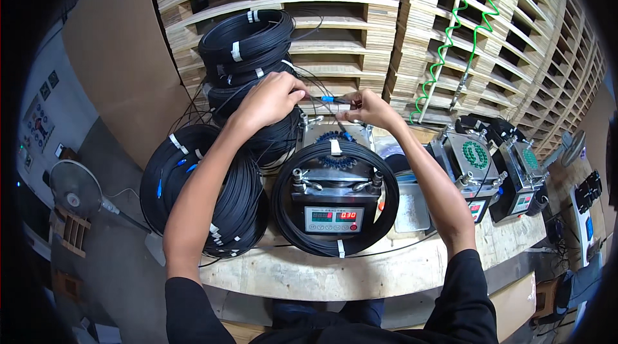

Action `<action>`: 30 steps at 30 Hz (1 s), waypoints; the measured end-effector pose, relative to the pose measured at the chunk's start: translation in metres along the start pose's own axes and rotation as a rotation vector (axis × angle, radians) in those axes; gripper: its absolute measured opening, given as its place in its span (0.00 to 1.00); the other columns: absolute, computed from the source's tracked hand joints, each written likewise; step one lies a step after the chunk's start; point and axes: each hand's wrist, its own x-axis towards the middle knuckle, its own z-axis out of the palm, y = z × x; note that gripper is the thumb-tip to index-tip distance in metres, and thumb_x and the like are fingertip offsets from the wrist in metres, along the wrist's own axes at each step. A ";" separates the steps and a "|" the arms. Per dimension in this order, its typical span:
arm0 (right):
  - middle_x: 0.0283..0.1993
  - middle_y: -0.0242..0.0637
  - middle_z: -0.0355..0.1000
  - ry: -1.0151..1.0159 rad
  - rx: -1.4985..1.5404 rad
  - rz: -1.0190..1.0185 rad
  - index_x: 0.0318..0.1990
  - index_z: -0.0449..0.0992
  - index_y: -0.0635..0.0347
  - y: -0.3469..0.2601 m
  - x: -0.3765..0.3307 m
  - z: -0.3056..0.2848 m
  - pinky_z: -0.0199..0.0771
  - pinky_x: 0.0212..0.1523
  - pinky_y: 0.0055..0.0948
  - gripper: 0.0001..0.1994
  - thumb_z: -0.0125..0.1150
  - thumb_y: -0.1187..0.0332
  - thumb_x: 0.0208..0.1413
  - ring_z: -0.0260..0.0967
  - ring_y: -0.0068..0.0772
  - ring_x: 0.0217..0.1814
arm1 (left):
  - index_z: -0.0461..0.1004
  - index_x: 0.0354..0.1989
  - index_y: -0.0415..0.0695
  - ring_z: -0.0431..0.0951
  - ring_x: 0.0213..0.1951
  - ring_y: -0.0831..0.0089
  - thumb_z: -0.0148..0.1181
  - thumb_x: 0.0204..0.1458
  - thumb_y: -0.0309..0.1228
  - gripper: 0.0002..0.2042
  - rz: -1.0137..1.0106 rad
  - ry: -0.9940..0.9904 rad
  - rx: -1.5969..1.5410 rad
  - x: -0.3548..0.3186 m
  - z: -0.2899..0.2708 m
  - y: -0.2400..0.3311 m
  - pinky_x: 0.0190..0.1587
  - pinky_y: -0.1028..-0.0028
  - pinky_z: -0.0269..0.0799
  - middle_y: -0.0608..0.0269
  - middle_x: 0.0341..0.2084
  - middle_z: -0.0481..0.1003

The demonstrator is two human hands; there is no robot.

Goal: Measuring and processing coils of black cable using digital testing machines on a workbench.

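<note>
Both my hands are raised above the near machine, in front of the pallets. My left hand (273, 97) is closed in a pinch on a thin black cable. My right hand (372, 111) pinches the dark end of a cable connector (329, 99) with a blue body, which spans the gap between my hands. Another blue-ended connector (347, 136) hangs just below. A coil of black cable (280, 205), tied with white tape, leans upright against the machine (334, 189). The machine has a round ring of blue connectors on top and a lit red display.
Stacked black cable coils (244, 41) stand behind my left arm, with a big coil (225, 221) beside it. Two more machines with green rings (475, 155) are at right. A tray (411, 209) lies under my right forearm. Green coiled hoses (444, 47) hang before wooden pallets (328, 41).
</note>
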 end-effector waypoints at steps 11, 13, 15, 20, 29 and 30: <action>0.24 0.26 0.74 -0.119 0.318 0.027 0.32 0.82 0.63 -0.003 0.004 -0.001 0.59 0.26 0.18 0.12 0.66 0.62 0.59 0.64 0.12 0.27 | 0.81 0.41 0.42 0.78 0.40 0.55 0.61 0.55 0.28 0.08 0.126 0.448 0.256 -0.006 0.015 0.019 0.44 0.61 0.75 0.54 0.34 0.76; 0.26 0.27 0.75 -0.100 0.272 0.068 0.33 0.81 0.65 -0.002 0.006 -0.006 0.63 0.29 0.18 0.12 0.66 0.63 0.60 0.66 0.12 0.28 | 0.79 0.39 0.42 0.77 0.38 0.61 0.65 0.50 0.24 0.07 0.624 0.701 0.558 -0.006 0.021 0.024 0.42 0.65 0.75 0.58 0.32 0.75; 0.27 0.27 0.76 0.029 0.377 -0.021 0.34 0.81 0.65 -0.001 0.007 -0.009 0.65 0.31 0.18 0.11 0.64 0.64 0.61 0.66 0.12 0.29 | 0.78 0.37 0.41 0.77 0.36 0.65 0.67 0.49 0.26 0.08 0.634 0.531 0.251 -0.010 0.044 0.024 0.40 0.68 0.74 0.62 0.32 0.75; 0.30 0.27 0.76 0.043 0.430 -0.087 0.41 0.79 0.66 -0.011 0.012 -0.007 0.68 0.39 0.18 0.09 0.61 0.68 0.63 0.69 0.14 0.35 | 0.77 0.41 0.35 0.82 0.37 0.65 0.66 0.55 0.32 0.12 0.051 0.074 -0.550 0.009 0.090 0.006 0.43 0.66 0.77 0.54 0.38 0.81; 0.27 0.26 0.74 0.161 0.257 -0.042 0.47 0.81 0.65 0.004 -0.001 -0.021 0.62 0.26 0.18 0.16 0.58 0.59 0.66 0.63 0.13 0.26 | 0.76 0.48 0.33 0.79 0.28 0.78 0.58 0.61 0.27 0.11 -0.075 -0.035 -0.952 0.032 0.125 -0.024 0.33 0.77 0.77 0.58 0.30 0.81; 0.26 0.25 0.73 0.120 0.263 0.040 0.47 0.81 0.65 0.002 -0.007 -0.026 0.61 0.25 0.17 0.16 0.57 0.59 0.67 0.61 0.12 0.25 | 0.74 0.48 0.33 0.79 0.27 0.78 0.56 0.62 0.26 0.10 -0.081 -0.006 -1.014 0.029 0.127 -0.026 0.31 0.77 0.77 0.57 0.28 0.80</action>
